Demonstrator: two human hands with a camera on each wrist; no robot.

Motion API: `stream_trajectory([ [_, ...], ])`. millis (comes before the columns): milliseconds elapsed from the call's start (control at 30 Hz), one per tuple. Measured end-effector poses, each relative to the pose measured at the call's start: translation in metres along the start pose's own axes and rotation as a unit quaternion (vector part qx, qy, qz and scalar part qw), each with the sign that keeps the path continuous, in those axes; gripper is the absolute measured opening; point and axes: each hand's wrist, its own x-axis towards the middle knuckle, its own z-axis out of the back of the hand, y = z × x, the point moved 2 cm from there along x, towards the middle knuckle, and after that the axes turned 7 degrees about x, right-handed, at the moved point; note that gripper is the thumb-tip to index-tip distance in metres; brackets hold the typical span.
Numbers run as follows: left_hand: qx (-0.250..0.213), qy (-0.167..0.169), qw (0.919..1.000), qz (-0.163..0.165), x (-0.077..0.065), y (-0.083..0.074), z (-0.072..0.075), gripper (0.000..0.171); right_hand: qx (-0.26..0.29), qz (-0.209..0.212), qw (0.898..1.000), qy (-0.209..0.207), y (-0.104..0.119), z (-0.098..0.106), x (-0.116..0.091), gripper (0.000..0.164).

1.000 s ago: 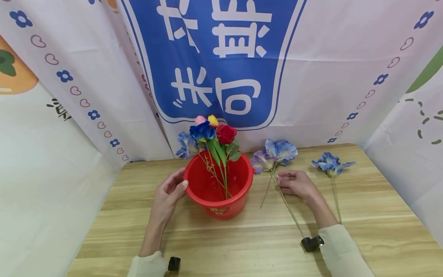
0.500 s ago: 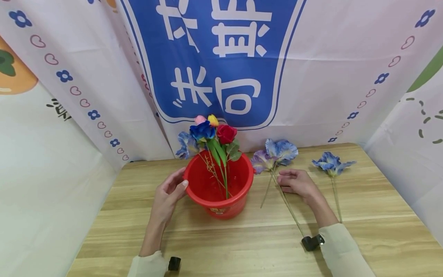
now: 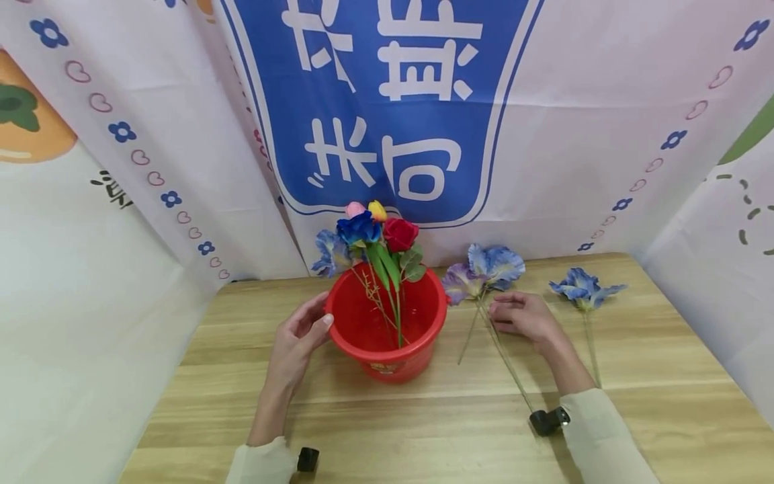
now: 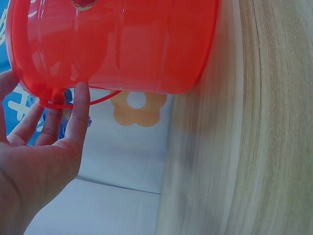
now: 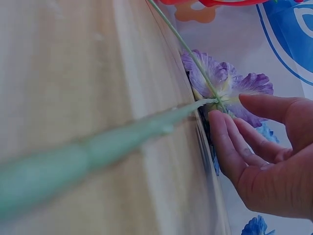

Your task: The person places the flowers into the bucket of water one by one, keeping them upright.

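A red bucket (image 3: 399,366) stands upright, with a red rose (image 3: 400,234), a blue rose (image 3: 359,229), a yellow tulip (image 3: 377,211), a pink tulip (image 3: 354,210) and a blue iris (image 3: 332,253) in it. My left hand (image 3: 296,343) touches its left side, thumb at the rim and fingers extended against the outer wall in the left wrist view. To the right lie a purple iris (image 3: 463,282) and a blue iris (image 3: 498,266), stems crossing. Beside these stems is my right hand (image 3: 523,316), its thumb apart from the fingers in the right wrist view; whether the fingertips touch a stem is unclear.
Another blue iris (image 3: 584,288) lies farther right, its stem partly behind the right forearm. The wooden table (image 3: 375,430) ends at white printed cloth walls (image 3: 562,134) at the back and sides. Black wrist cameras (image 3: 308,460) sit at both cuffs.
The head view has shifted slightly, so everything appears a little farther right. Both hands, the bucket and the flowers otherwise keep nearly the same places.
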Motion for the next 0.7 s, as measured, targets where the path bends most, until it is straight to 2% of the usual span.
stream_trajectory([
  [267,-0.003,-0.004,1.0,0.002,0.001,0.001,-0.001,0.052,-0.011,0.011,1.0,-0.011,0.011,0.001,0.02,0.06],
  [467,-0.004,-0.005,1.0,0.003,0.001,0.002,0.0,0.051,0.024,-0.013,0.999,-0.022,0.014,-0.004,0.034,0.06],
  [700,-0.002,-0.005,1.0,-0.001,0.0,0.002,0.0,0.051,0.072,-0.014,0.996,-0.051,0.009,-0.013,0.044,0.057],
])
